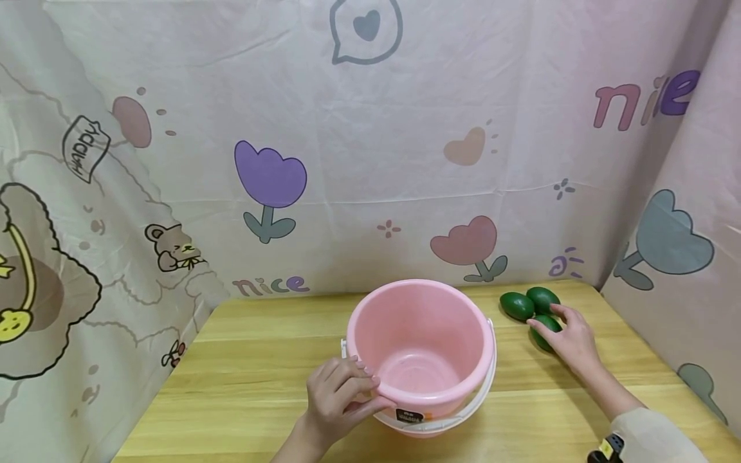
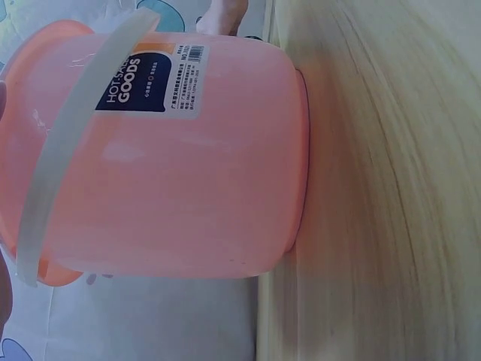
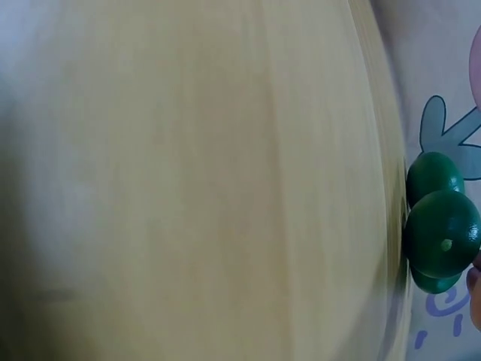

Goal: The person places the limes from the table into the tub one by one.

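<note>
A pink bucket (image 1: 418,321) stands upright on the table with its white handle (image 1: 463,411) lowered round the front. My left hand (image 1: 343,393) grips the near-left part of its rim, fingers over the edge and thumb along the outside. Three smooth, dark green oval fruits lie together at the back right. The nearest green fruit (image 1: 543,335) is between the thumb and fingers of my right hand (image 1: 574,341); its pale stem spot shows in the right wrist view. Just behind it are a left fruit (image 1: 517,306) and a rear fruit (image 1: 543,299).
The wooden table (image 1: 260,373) reaches back to a hanging patterned cloth (image 1: 359,161), which also closes off both sides. A printed label (image 2: 154,81) sits on the bucket's outer wall. The bucket stands between my left hand and the fruits.
</note>
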`<control>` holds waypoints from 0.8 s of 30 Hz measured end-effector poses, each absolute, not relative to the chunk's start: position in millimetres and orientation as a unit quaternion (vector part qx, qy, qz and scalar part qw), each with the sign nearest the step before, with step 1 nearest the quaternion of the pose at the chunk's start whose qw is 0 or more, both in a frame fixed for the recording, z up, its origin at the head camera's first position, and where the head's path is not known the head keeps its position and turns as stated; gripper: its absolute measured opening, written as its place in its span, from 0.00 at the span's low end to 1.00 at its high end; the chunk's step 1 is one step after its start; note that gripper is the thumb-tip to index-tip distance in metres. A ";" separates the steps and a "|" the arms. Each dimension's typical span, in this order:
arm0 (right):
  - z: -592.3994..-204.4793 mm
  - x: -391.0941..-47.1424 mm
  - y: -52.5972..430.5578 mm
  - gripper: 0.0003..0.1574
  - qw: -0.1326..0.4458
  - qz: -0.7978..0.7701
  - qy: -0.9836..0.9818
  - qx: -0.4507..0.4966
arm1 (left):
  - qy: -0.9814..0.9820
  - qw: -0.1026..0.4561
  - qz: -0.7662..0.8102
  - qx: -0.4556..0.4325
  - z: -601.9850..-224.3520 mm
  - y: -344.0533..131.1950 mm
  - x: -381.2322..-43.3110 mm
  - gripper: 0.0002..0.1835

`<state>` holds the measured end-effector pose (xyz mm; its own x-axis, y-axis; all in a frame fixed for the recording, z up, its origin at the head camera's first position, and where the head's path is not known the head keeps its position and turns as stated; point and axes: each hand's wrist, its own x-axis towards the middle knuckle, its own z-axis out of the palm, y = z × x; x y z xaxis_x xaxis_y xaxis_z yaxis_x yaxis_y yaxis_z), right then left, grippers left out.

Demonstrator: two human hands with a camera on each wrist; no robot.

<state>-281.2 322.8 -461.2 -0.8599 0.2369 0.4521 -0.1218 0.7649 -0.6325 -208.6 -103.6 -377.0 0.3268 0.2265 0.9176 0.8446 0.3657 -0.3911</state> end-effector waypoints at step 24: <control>-479.3 -289.1 330.0 0.48 0.213 0.322 -0.921 -0.048 | -0.540 0.631 -0.249 -0.499 -370.6 -101.7 -204.2 0.20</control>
